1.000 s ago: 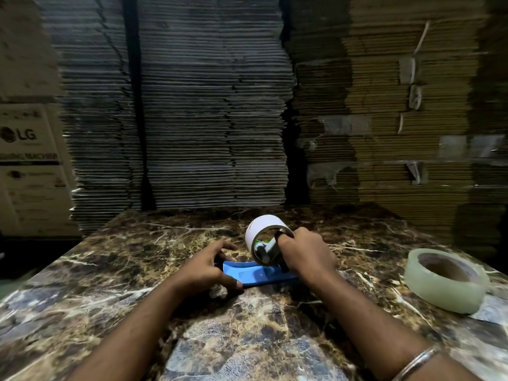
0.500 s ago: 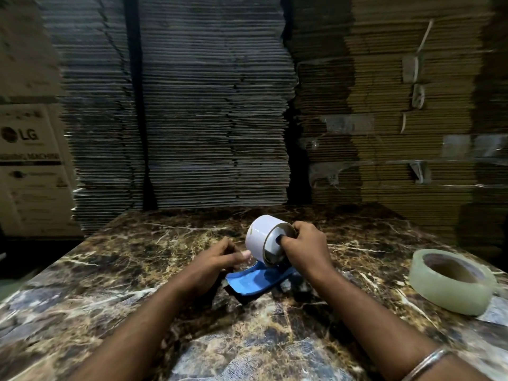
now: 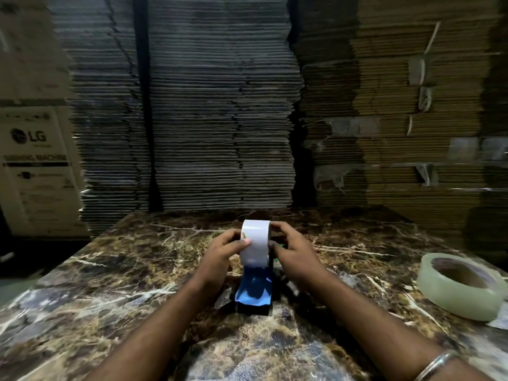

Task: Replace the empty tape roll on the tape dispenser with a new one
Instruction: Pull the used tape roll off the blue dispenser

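I see both hands at the middle of the marble table (image 3: 115, 270), and they hold one thing from two sides. The left hand (image 3: 222, 255) has its fingers curled on the left side of the white empty roll (image 3: 255, 240), and its thumb presses on the front face of the roll. The right hand (image 3: 292, 254) takes the right side: its fingers are bent over the top edge and down the side of the roll. So I can say that both hands grip the roll, not flat and not spread.

The roll stands upright with its wide white band facing me. It sits at the top of the tape dispenser (image 3: 254, 291), whose blue part goes down toward me and ends on a dark base that rests on the table. I cannot tell whether the roll is on the dispenser's hub or lifted from it, because the hands and the roll cover this place. A small green part shows just beside the right fingers.

The new tape roll (image 3: 459, 285), pale and half clear, lies flat on the table at the right, well apart from the hands. On the right wrist there is a metal bangle (image 3: 437, 365).

Behind the table I see high stacks of flat cardboard (image 3: 220, 119), and at the left a carton with LG print (image 3: 35, 166). The view is a little blurred.
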Demonstrator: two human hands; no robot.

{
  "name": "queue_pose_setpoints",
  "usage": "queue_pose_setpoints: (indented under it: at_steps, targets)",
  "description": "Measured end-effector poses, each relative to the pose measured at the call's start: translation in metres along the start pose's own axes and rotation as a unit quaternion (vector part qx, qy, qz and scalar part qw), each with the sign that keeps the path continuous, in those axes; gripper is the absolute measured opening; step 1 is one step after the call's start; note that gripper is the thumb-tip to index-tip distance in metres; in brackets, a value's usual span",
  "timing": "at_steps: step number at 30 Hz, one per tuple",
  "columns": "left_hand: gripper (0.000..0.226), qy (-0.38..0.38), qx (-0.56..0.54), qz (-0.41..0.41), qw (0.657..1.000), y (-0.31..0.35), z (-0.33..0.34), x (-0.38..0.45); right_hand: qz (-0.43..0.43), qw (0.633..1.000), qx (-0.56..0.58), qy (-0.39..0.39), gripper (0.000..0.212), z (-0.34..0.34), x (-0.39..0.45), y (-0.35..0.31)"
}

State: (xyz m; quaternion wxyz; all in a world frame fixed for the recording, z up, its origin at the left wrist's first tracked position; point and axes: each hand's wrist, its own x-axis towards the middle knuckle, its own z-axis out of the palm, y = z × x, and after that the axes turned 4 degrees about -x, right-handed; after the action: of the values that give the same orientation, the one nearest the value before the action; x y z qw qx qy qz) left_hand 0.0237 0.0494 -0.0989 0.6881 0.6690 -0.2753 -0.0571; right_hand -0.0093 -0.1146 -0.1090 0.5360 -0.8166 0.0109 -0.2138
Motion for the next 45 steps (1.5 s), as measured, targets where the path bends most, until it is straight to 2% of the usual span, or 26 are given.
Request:
queue_pose_setpoints:
  at_steps: [3, 8, 11, 13, 17, 20, 26, 36, 38, 40, 42, 45]
  targets:
    - [0.045, 0.026, -0.007, 0.003, 1.000, -0.001, -0.001, -0.002, 0.034, 0.998, 0.049, -0.037, 0.036, 0.002, 0.001, 0.000]
    - [0.045, 0.050, -0.032, -0.016, 0.998, -0.006, 0.000, 0.001, 0.070, 0.983, 0.145, -0.092, 0.045, -0.002, -0.001, -0.004]
    - [0.039, 0.040, -0.053, -0.034, 0.997, -0.007, 0.001, 0.001, 0.048, 0.988, 0.108, -0.099, 0.076, 0.001, 0.003, 0.000]
    - [0.027, 0.045, -0.066, -0.042, 0.996, -0.007, 0.001, 0.000, 0.039, 0.990, 0.090, -0.101, 0.082, 0.003, 0.003, 0.003]
    - [0.028, 0.055, -0.080, -0.066, 0.993, -0.009, 0.001, 0.000, 0.037, 0.987, 0.120, -0.101, 0.060, -0.007, 0.002, 0.001]
    - [0.029, 0.047, -0.078, -0.071, 0.993, -0.006, 0.001, -0.001, 0.045, 0.985, 0.122, -0.114, 0.051, -0.016, -0.002, -0.005]
    - [0.041, 0.052, -0.069, -0.076, 0.993, -0.006, 0.005, 0.000, 0.080, 0.983, 0.110, -0.125, 0.069, -0.031, -0.006, -0.014]
    - [0.029, 0.036, -0.044, -0.050, 0.997, -0.003, 0.006, -0.001, 0.099, 0.986, 0.126, -0.051, 0.044, -0.046, 0.010, -0.002]
    - [0.030, 0.038, -0.040, -0.046, 0.997, -0.002, 0.006, -0.001, 0.099, 0.989, 0.106, -0.037, 0.040, -0.046, 0.013, 0.003]
    - [0.030, 0.038, -0.031, -0.047, 0.998, 0.001, 0.008, -0.002, 0.094, 0.994, 0.062, 0.005, 0.050, -0.047, 0.016, 0.010]
    - [0.028, 0.047, -0.039, -0.046, 0.997, 0.001, 0.007, -0.002, 0.076, 0.994, -0.054, 0.058, 0.066, -0.050, 0.017, 0.016]
    - [0.032, 0.044, -0.028, -0.055, 0.997, -0.001, 0.005, -0.003, 0.087, 0.956, -0.266, 0.090, 0.091, -0.052, 0.014, 0.017]
